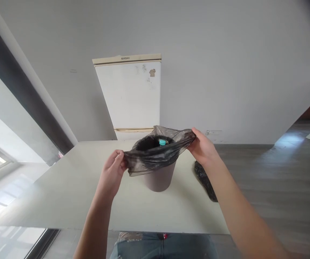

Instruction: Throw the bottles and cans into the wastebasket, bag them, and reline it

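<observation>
A greyish-mauve trash can [159, 180] stands upright on the pale table. Its rim is hidden by a thin, dark see-through garbage bag [155, 158] that lines it and spreads out past it on both sides. My left hand [114, 169] pinches the bag's edge to the left of the can. On the other side my right hand [202, 145] grips the opposite edge, slightly higher, so the plastic is stretched between the two. Inside the bag's mouth shows a turquoise cap [162, 142], seemingly of a bottle whose body is hidden.
A rolled or folded black plastic bundle [205, 180] lies at the right edge of the table [71, 190], partly behind my right forearm. Behind the table a white refrigerator [133, 93] stands against the grey wall. Grey wooden flooring [273, 183] extends to the right.
</observation>
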A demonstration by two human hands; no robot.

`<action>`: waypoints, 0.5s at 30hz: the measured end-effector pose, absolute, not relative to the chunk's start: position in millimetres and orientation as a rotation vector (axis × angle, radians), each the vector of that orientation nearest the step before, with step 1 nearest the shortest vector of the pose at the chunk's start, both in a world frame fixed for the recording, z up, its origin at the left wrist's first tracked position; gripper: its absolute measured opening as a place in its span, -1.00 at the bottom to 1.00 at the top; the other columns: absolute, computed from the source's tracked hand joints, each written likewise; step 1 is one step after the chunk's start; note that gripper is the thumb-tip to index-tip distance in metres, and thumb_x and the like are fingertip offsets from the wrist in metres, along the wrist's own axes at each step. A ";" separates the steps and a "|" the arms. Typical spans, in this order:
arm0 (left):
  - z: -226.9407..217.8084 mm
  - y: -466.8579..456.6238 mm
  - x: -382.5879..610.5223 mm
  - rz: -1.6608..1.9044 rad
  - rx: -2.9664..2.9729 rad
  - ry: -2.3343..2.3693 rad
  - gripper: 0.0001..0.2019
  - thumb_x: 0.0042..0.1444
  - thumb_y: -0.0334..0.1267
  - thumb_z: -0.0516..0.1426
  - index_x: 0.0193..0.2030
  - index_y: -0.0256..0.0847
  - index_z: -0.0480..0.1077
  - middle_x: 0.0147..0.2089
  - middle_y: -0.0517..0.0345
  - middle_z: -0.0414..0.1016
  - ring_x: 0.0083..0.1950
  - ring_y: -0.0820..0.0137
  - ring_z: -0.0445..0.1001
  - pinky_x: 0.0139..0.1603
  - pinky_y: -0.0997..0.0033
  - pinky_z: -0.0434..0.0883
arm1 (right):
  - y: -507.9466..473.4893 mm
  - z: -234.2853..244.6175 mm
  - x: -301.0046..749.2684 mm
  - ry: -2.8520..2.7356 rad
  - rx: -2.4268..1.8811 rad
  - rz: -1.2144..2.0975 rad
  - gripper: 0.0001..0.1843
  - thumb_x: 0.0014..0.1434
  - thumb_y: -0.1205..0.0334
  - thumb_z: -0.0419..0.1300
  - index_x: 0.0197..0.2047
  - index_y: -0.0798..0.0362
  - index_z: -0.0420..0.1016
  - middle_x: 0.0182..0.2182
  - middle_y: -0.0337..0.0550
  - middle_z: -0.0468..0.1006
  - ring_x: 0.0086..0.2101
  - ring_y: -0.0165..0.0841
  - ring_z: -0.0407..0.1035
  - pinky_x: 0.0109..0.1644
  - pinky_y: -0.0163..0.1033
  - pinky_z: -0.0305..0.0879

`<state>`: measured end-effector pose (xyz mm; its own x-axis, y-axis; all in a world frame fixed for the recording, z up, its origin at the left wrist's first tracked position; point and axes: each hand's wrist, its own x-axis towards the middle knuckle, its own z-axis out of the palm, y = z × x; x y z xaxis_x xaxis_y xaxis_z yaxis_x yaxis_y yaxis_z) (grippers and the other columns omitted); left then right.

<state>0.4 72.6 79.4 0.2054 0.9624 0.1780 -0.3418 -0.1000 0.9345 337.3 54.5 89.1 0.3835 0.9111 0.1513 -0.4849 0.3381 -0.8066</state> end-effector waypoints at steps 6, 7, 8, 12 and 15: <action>85.3 95.4 -12.2 1.576 1.180 0.659 -0.82 0.26 -0.14 0.27 -0.22 -0.18 0.44 -0.29 0.18 0.33 -0.27 0.44 0.34 -0.20 0.44 0.39 | 19.7 100.9 337.4 -0.595 -0.791 0.962 -0.71 0.09 0.11 0.50 -0.35 -0.01 0.47 -0.45 -0.32 0.45 -0.48 -0.43 0.28 -0.56 -0.33 0.16; 78.5 96.5 -13.1 1.598 1.191 0.709 -0.84 0.28 -0.14 0.25 -0.20 -0.18 0.45 -0.26 0.15 0.36 -0.24 0.42 0.38 -0.18 0.41 0.40 | 13.6 97.9 337.6 -0.600 -0.793 0.965 -0.74 0.09 0.14 0.49 -0.35 -0.02 0.48 -0.43 -0.32 0.45 -0.46 -0.43 0.30 -0.52 -0.33 0.21; 70.1 96.3 -13.5 1.604 1.227 0.798 -0.85 0.28 -0.14 0.22 -0.16 -0.17 0.46 -0.24 0.13 0.41 -0.21 0.39 0.41 -0.17 0.40 0.40 | 7.8 94.1 338.0 -0.612 -0.798 0.979 -0.78 0.10 0.17 0.48 -0.33 -0.02 0.50 -0.40 -0.31 0.47 -0.42 -0.42 0.32 -0.48 -0.33 0.26; 39.0 81.0 -8.9 1.408 1.666 1.099 -0.54 0.19 -0.23 0.25 0.24 -0.03 0.40 -0.05 0.06 0.54 -0.07 0.27 0.53 -0.06 0.30 0.46 | -7.6 75.1 345.7 -0.715 -0.856 1.015 -0.72 0.18 0.12 0.37 -0.02 -0.13 0.59 -0.21 -0.23 0.56 -0.26 -0.32 0.42 -0.29 -0.27 0.39; 38.3 62.2 -0.1 1.238 1.964 1.065 -0.20 0.15 -0.21 0.33 0.50 0.16 0.16 0.12 0.05 0.50 0.06 0.21 0.51 0.04 0.23 0.47 | -4.6 57.9 362.2 -0.872 -0.967 0.938 -0.35 0.25 0.06 0.29 0.39 -0.35 0.32 -0.20 -0.22 0.56 -0.23 -0.25 0.43 -0.22 -0.20 0.38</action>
<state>-0.1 62.2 38.3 0.2509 0.8560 0.4520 0.3185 -0.5139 0.7966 362.2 -4.6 57.9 0.3418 0.9227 0.1786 -0.2457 0.2711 -0.9307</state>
